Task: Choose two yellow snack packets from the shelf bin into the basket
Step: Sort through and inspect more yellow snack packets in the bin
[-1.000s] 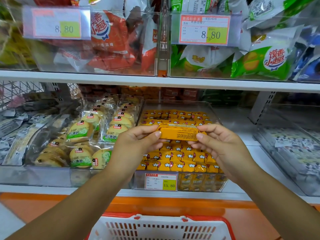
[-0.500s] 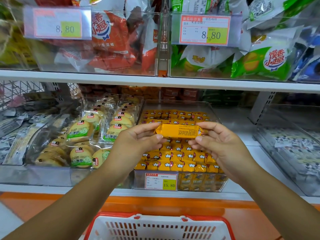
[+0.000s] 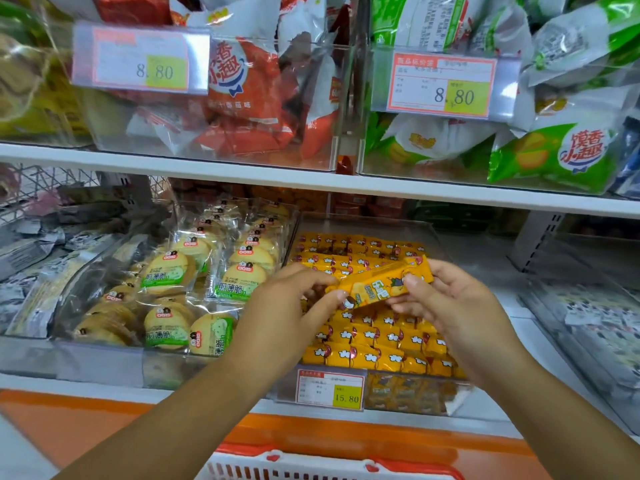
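First, occlusions. The basket [image 3: 311,467] is cut off by the bottom edge of the frame; only its red rim and a strip of white lattice show. Both forearms cover part of the front rows in the shelf bin [image 3: 367,223], lower centre of frame. Its price tag [image 3: 330,389] reads 15.80; the smaller print is illegible. The picture is blurred toward the upper left.

Change vs. 0.5 s ago: the yellow snack packet [image 3: 379,287] was level, plain side to camera. Now it is tilted, right end higher, printed face to camera. It remains in the air just above the bin's stacked yellow packets, centre of frame.

Hands: left hand [image 3: 287,306] pinches the packet's lower left end between thumb and curled fingers. Opposite, right hand [image 3: 453,303] pinches the upper right end, thumb on the printed face, fingers beneath. The cookie bin [image 3: 194,271] sits left of the hands, untouched.
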Motion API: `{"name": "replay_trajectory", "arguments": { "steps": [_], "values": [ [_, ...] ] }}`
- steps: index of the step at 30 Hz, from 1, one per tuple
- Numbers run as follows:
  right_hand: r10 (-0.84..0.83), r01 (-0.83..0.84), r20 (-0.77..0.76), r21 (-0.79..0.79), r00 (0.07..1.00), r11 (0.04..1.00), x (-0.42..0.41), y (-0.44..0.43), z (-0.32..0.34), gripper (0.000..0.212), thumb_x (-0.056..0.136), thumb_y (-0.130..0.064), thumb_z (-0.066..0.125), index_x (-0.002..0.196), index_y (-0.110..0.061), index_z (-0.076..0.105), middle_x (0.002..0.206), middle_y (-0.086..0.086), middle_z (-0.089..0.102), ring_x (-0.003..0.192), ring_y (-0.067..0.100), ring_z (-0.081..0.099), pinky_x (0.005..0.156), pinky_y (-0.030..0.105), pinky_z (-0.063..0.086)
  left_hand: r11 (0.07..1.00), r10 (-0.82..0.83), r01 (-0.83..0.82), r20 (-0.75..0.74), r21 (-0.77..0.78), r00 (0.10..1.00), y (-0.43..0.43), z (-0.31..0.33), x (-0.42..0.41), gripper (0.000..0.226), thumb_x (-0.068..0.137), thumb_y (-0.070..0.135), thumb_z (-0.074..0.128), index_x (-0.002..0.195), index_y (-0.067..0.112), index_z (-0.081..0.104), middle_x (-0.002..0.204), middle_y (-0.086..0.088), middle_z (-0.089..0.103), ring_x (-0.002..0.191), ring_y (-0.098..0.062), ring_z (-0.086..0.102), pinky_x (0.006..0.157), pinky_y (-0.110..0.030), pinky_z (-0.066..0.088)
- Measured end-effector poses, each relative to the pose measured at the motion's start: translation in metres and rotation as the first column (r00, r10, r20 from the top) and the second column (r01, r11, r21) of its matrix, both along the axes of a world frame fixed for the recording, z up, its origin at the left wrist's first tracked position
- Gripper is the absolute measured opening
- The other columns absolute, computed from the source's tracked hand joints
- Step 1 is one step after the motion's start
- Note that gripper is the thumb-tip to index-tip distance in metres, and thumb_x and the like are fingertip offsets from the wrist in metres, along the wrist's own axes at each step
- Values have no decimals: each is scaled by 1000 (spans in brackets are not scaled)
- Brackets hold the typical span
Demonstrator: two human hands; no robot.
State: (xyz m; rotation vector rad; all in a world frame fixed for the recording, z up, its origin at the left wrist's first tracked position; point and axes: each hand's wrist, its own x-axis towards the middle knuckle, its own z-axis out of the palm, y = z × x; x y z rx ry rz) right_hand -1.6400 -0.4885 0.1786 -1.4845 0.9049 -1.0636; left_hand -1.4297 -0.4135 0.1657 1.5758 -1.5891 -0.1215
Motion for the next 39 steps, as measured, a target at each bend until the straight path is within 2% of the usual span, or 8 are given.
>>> {"name": "replay_trajectory", "arguments": {
  "steps": [4, 7, 10, 17, 22, 27, 33, 39],
  "values": [
    [-143, 121, -152, -147, 978, 982, 17, -29, 14, 20, 92, -25, 67, 111, -22, 62, 92, -7, 77, 83, 13, 75, 82, 35, 60, 980, 184, -143, 361, -136, 914, -12, 15, 27, 31, 91, 43, 62, 114, 26, 73, 110, 8, 71, 106, -16, 56, 91, -29, 36],
    [-215, 124, -296, -297, 931, 947, 43, -59, 21, 14, 93, -28, 68, 103, -34, 62, 86, -9, 76, 86, 10, 72, 85, 40, 57, 976, 203, -218, 429, -15, 880, -18, 14, 49, 38, 93, 43, 60, 124, 23, 69, 125, 6, 67, 117, -19, 54, 99, -37, 38],
    [-198, 59, -422, -320, 885, 946, 74, -91, 23, 32, 95, -23, 66, 125, -30, 57, 115, 0, 69, 103, 23, 66, 92, 44, 55, 975, 194, -220, 433, 10, 880, -20, 8, 59, 39, 94, 44, 55, 119, 21, 72, 126, 6, 66, 116, -20, 57, 98, -40, 42],
    [-143, -245, -826, -321, 546, 915, 101, -145, 5, 29, 95, -28, 65, 123, -29, 62, 122, 0, 62, 99, 16, 56, 75, 28, 42, 970, 227, -244, 384, -4, 895, -20, 4, 59, 41, 87, 46, 53, 114, 24, 75, 124, 8, 67, 113, -19, 59, 97, -39, 41],
    [-165, -382, -944, -270, 287, 884, 106, -157, -4, 31, 104, -38, 44, 125, -30, 64, 134, 4, 50, 125, 26, 46, 104, 40, 41, 972, 222, -236, 356, -4, 908, -21, 3, 59, 40, 88, 47, 53, 114, 26, 75, 125, 9, 67, 114, -18, 58, 97, -39, 39],
    [-196, -363, -837, -417, 511, 833, 141, -146, 2, 22, 99, -38, 55, 110, -24, 68, 104, -1, 61, 93, 16, 58, 79, 34, 49, 972, 222, -237, 339, 2, 914, -21, 2, 60, 41, 88, 48, 51, 115, 28, 75, 126, 10, 66, 115, -16, 55, 96, -37, 36],
    [-284, -301, -871, -418, 400, 857, 172, -130, -3, 18, 101, -24, 50, 110, -22, 65, 106, 5, 64, 93, 21, 62, 83, 37, 55, 971, 226, -241, 353, -3, 908, -22, 4, 59, 41, 87, 48, 52, 115, 29, 74, 125, 11, 65, 117, -15, 53, 96, -35, 34],
    [-323, -140, -532, -656, 783, 741, 113, -72, 14, 12, 99, -23, 57, 104, -18, 67, 98, -8, 55, 84, 10, 56, 67, 15, 41, 962, 267, -267, 433, -61, 861, -19, 11, 51, 50, 84, 48, 71, 127, 22, 66, 122, 5, 69, 117, -21, 57, 96, -42, 41]
  ]
}}
